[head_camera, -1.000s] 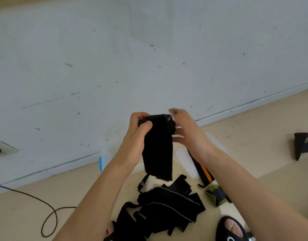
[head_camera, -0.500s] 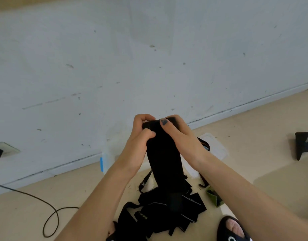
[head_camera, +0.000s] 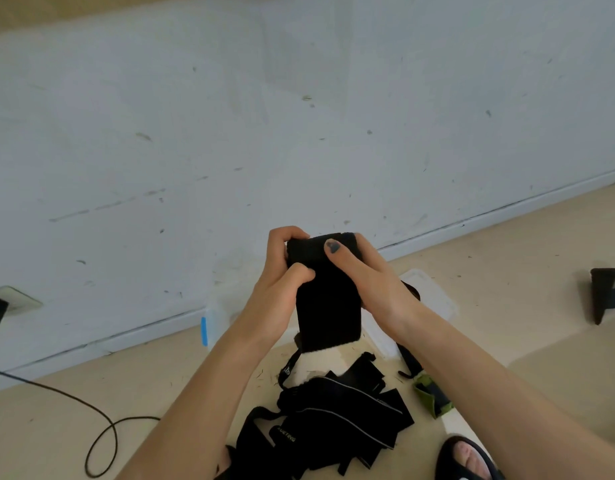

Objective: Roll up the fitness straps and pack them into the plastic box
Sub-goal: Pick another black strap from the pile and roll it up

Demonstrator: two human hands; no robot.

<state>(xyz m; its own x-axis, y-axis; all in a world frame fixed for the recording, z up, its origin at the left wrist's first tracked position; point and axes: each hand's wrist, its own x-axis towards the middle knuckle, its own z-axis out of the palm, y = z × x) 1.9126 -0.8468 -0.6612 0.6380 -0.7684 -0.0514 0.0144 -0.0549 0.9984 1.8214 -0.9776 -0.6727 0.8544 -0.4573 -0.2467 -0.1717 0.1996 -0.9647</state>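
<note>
I hold a wide black fitness strap [head_camera: 328, 306] upright in front of me. Its top end is curled into a small roll pinched between both hands, and the loose tail hangs down. My left hand [head_camera: 282, 285] grips the roll's left side. My right hand [head_camera: 372, 282] grips the right side, thumb across the front. A pile of black straps [head_camera: 334, 420] lies on the floor below. The clear plastic box [head_camera: 212, 327] with a blue clip stands behind my hands, mostly hidden. Its white lid [head_camera: 434, 296] lies to the right.
A green and black strap [head_camera: 432, 398] lies right of the pile. My foot in a black sandal [head_camera: 467, 459] is at the bottom right. A black cable [head_camera: 101, 434] loops over the floor at left. A dark object [head_camera: 607, 292] rests at the right edge by the wall.
My right hand came from behind the strap onto its top end beside the left hand. The hanging tail has become shorter as the top curled into a roll.
</note>
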